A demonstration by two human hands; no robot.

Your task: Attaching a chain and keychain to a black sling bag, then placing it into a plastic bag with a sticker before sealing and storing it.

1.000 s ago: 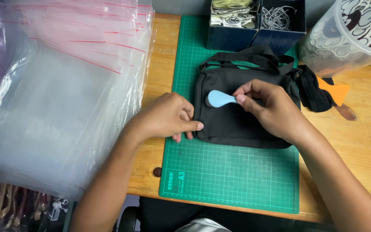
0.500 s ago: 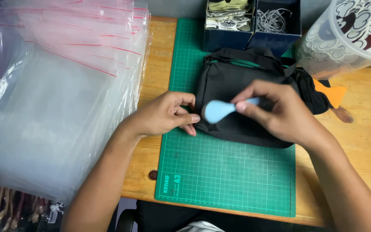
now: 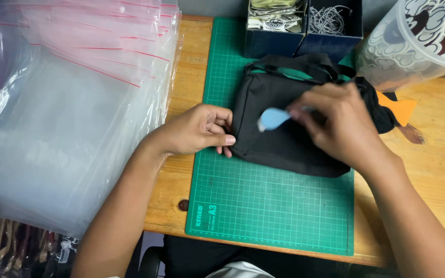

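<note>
A small black bag (image 3: 279, 128) lies on a green cutting mat (image 3: 269, 206). My left hand (image 3: 197, 131) pinches the bag's left edge and holds it down. Over the bag's middle, my right hand (image 3: 336, 126) grips a small light-blue tag (image 3: 272, 118) by its narrow end; the rounded end points left. The bag's black strap (image 3: 305, 64) curls along its top side. An orange piece (image 3: 400, 109) sticks out from under the bag at the right.
A thick stack of clear zip bags with red seal lines (image 3: 73, 103) covers the left of the wooden table (image 3: 439, 154). Dark blue boxes (image 3: 305, 36) with small items and ball chains stand at the back. A patterned plastic container (image 3: 418, 36) sits top right.
My right hand slid the blue tag slightly left across the bag. My left hand kept its hold on the bag's left edge.
</note>
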